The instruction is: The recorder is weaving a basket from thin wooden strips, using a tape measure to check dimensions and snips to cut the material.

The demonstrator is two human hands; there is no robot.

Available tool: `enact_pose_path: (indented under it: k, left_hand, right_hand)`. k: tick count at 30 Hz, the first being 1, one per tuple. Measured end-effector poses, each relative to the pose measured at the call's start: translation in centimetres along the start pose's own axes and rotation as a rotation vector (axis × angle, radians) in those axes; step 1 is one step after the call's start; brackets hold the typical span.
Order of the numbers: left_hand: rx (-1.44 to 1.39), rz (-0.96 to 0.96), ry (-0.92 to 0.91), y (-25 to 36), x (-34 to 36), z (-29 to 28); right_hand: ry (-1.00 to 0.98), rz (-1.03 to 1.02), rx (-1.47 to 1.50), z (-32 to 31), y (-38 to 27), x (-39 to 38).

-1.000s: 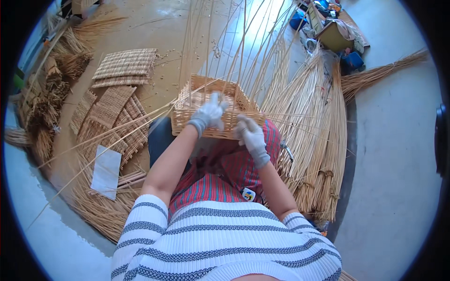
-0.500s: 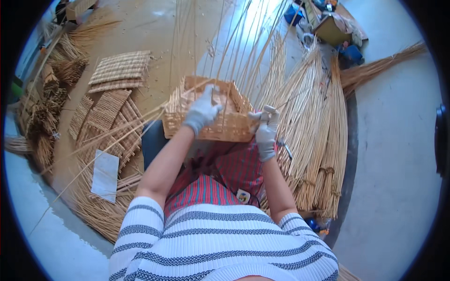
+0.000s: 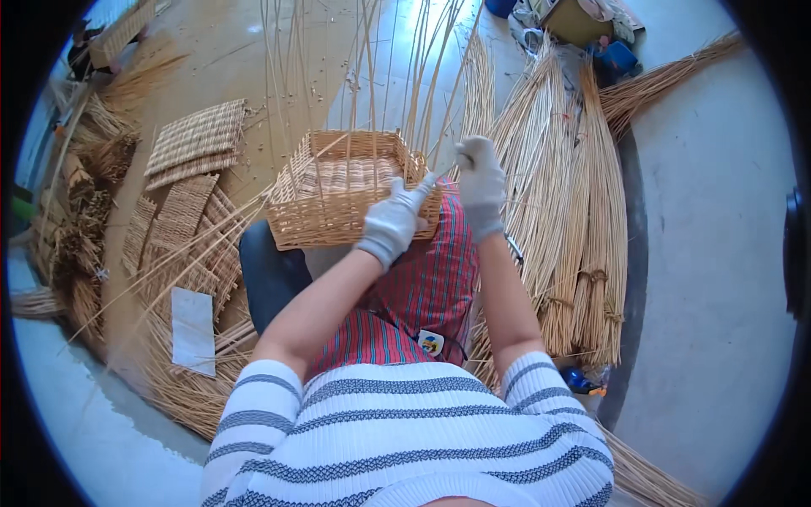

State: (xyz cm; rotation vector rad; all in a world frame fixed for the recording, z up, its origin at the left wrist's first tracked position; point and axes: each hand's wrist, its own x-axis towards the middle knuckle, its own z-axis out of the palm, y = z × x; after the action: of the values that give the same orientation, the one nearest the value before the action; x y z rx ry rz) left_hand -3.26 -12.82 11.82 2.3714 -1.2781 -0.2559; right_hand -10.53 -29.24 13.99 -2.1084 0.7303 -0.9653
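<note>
Right hand (image 3: 481,179) now apart from mouth-up basket (image 3: 325,221), long axis crosswise

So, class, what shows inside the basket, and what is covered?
Inside the basket, the woven base and far wall show. The near wall hides its own inner face and the base's front edge; the left hand covers part of that wall.

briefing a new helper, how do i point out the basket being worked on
Find the red striped cloth the person wears. Just above it in view, the basket has the left hand at its near wall. Unlike the flat woven panels leftward, it has raised sides.
</note>
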Motion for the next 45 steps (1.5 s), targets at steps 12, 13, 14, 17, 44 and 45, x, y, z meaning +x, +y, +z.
enact_pose_path:
  k: [12,13,14,17,44,45]
  left_hand:
    - [-0.063,0.027,0.016,-2.1,-1.0,1.5]
    - [-0.16,0.038,0.085,-1.9,-1.7,1.3]
    - [-0.248,0.043,0.161,-2.4,-2.6,1.1]
    - [-0.743,-0.003,0.405,-8.3,-5.8,3.5]
    - [-1.414,-0.013,0.209,-24.6,-7.4,-1.9]
    - [-1.36,-0.03,0.26,-24.6,-7.0,-1.1]
  right_hand:
    - [0.239,0.315,0.269,-3.9,6.1,-2.4]
    - [0.199,0.21,-0.179,-4.8,6.3,-2.1]
    - [-0.051,0.252,-0.502,-6.1,4.9,-2.1]
    - [-0.065,0.081,-0.709,-7.4,2.5,-4.0]
    - [-0.353,0.718,0.78,12.9,-7.0,-12.8]
    - [-0.278,0.695,0.712,14.0,-5.4,-12.5]
